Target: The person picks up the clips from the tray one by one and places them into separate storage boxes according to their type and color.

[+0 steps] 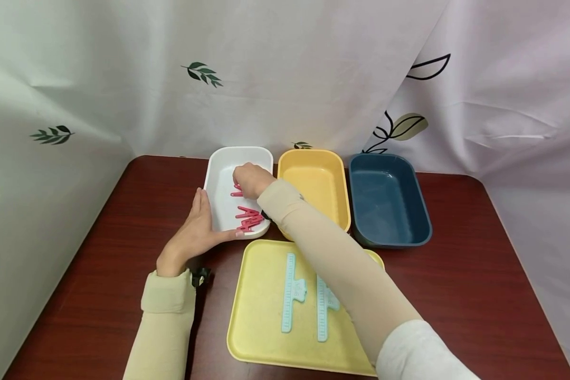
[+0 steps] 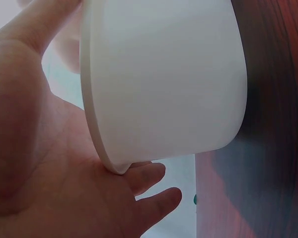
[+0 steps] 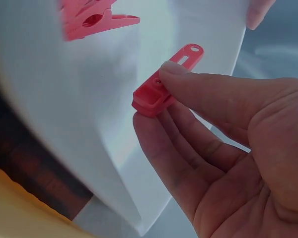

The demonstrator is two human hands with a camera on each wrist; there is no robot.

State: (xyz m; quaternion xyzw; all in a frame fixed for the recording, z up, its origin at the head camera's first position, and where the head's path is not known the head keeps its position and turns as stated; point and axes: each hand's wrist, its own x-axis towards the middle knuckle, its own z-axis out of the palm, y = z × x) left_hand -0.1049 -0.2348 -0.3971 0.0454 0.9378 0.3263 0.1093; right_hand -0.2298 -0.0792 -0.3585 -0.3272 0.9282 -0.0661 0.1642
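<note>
1. The right hand [image 1: 249, 179] reaches into the white tub [image 1: 218, 174] at the back left of the dark red-brown table [image 1: 480, 274].
2. In the right wrist view the thumb and the fingers [image 3: 188, 144] pinch one pink clothes peg [image 3: 165, 89] between them; the peg lies over the tub's white floor, its holed end pointing away from the palm.
3. More pink pegs [image 1: 248, 217] lie heaped in the near end of the same tub.
4. The left hand [image 1: 196, 232] rests against the tub's left outer wall with fingers straight and relaxed, thumb along the near rim; the left wrist view shows the palm [image 2: 49, 168] cupped under the tub's rim [image 2: 97, 124].
5. Just right of the white tub stands a yellow tub [image 1: 334, 174], and beside that a dark blue tub [image 1: 420, 206].
6. In front of them lies a pale yellow tray [image 1: 256, 327] with two light blue clips [image 1: 292, 290] on it, side by side; the right forearm crosses over the tray.
</note>
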